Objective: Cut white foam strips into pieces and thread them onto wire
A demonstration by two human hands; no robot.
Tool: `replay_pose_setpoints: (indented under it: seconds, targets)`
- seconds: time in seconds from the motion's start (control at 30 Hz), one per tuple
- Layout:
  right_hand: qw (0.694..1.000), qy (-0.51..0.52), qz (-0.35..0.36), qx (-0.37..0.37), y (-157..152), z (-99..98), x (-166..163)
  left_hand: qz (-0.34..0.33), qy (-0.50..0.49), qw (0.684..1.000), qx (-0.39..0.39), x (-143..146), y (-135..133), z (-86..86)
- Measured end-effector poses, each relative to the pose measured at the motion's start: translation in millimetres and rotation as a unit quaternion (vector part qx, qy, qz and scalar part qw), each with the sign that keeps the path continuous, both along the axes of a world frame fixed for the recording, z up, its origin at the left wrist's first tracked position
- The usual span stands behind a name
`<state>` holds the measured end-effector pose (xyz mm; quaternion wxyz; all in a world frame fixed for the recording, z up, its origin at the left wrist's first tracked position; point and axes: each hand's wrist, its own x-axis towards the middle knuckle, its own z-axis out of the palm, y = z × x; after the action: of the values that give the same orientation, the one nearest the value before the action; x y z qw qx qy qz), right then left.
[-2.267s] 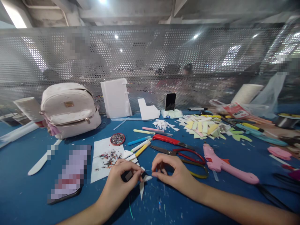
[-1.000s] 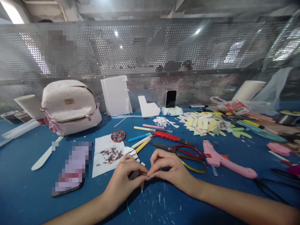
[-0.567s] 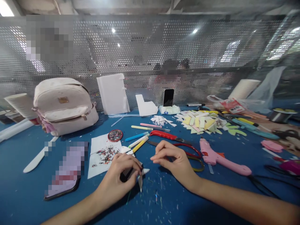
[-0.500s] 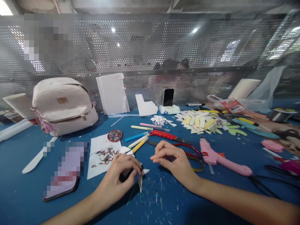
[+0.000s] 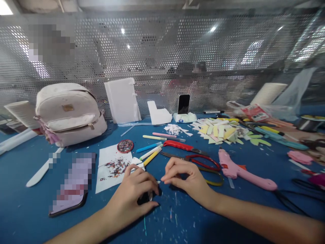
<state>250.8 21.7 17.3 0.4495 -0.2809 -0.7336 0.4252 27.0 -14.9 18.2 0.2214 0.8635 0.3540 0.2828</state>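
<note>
Left grip [image 5: 133, 189]: we see the thumb standing apart from curled fingers; we cannot tell whether they hold anything.
Right grip [image 5: 189, 176]: we see thumb and forefinger pinched together, just beside the left fingertips; whether anything is caught between them we cannot tell.
White piece [image 5: 150, 195]: we find it at the left grip, mostly hidden behind the fingers.
Pens: just beyond the left grip we see a yellow pen [image 5: 152, 156], with a blue pen [image 5: 148, 147] farther out.
Paper [image 5: 109, 153]: beyond the left grip and to its left, we see it bearing dark flakes [image 5: 116, 167] and, at its far edge, a red-rimmed dish [image 5: 125, 146].
Scissors [image 5: 187, 158]: we see them just beyond the right grip, partly hidden by it.
Glue gun [image 5: 241, 172]: pink, we see it lying right of the right grip on the blue surface [image 5: 215, 217].
Backpack [image 5: 69, 118]: we see it farthest out, beyond and left of both grips.
</note>
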Motion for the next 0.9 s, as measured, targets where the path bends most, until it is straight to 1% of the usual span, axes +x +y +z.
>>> replay_pose_setpoints:
  seconds: [0.1, 0.17, 0.3, 0.37, 0.5, 0.6, 0.73, 0.8, 0.9]
  targets:
    - [1.000, 0.000, 0.009, 0.000, -0.6, -1.0, 0.2, 0.018, 0.004, 1.000, 0.008, -0.5, -0.5, 1.6]
    - [1.000, -0.006, 0.020, -0.001, -0.9, -1.7, -0.1, 0.035, -0.013, 0.999, -0.006, 2.4, -0.5, 2.9]
    - [0.998, -0.031, 0.051, -0.002, -0.8, -2.1, -1.4, 0.064, -0.079, 0.992, -0.077, 11.2, 0.3, 3.5]
    - [0.998, -0.040, 0.052, -0.003, -1.1, -1.3, -2.1, 0.087, -0.115, 0.983, -0.111, 13.0, 1.4, 1.4]
    - [0.998, -0.055, 0.043, -0.004, -3.4, 2.1, -2.7, 0.127, -0.141, 0.972, -0.135, 9.2, 4.2, -5.4]
    - [0.997, -0.063, 0.046, -0.004, -4.1, 3.7, -2.1, 0.123, -0.125, 0.977, -0.121, 4.6, 5.4, -7.1]
    - [0.996, -0.072, 0.047, 0.003, -0.8, 2.0, -0.2, 0.096, -0.088, 0.991, -0.036, -0.7, 5.8, -4.2]
    - [0.993, -0.093, 0.066, 0.007, 0.9, 0.1, 0.5, 0.098, -0.076, 0.992, -0.005, -3.5, 6.5, -4.0]
    - [0.980, -0.158, 0.118, 0.023, 1.6, -1.5, 0.7, 0.118, -0.084, 0.990, 0.003, -7.1, 8.8, -6.9]
